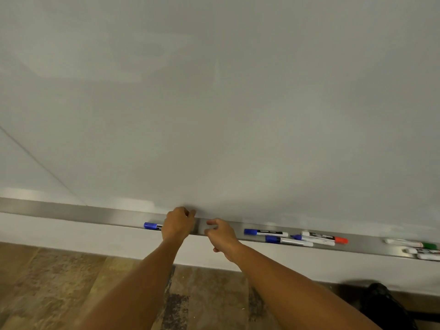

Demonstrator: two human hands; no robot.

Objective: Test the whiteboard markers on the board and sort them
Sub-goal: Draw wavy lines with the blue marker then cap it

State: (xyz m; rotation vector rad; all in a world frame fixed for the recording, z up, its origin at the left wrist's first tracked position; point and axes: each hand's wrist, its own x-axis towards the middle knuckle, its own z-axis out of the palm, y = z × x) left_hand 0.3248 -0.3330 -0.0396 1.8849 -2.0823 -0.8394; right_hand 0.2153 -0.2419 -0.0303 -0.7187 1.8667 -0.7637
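A white board (pixel 238 103) fills most of the head view, with a metal tray (pixel 71 209) along its bottom edge. My left hand (pixel 178 225) is curled over the body of a blue-capped marker (pixel 150 225) lying on the tray; only the cap end shows. Just to the right, my right hand (pixel 221 234) hovers at the tray with fingers loosely curled and nothing in it. Further right lie two blue-capped markers (pixel 264 232) (pixel 288 241), one marker with a bare blue tip (pixel 314 240) and a red-capped marker (pixel 326 237).
A green-capped marker (pixel 412 244) and a couple more markers (pixel 426 254) lie at the tray's far right. Below the tray is a white wall strip, then patterned brown floor (pixel 59 282). A dark object (pixel 383 303) sits on the floor at lower right.
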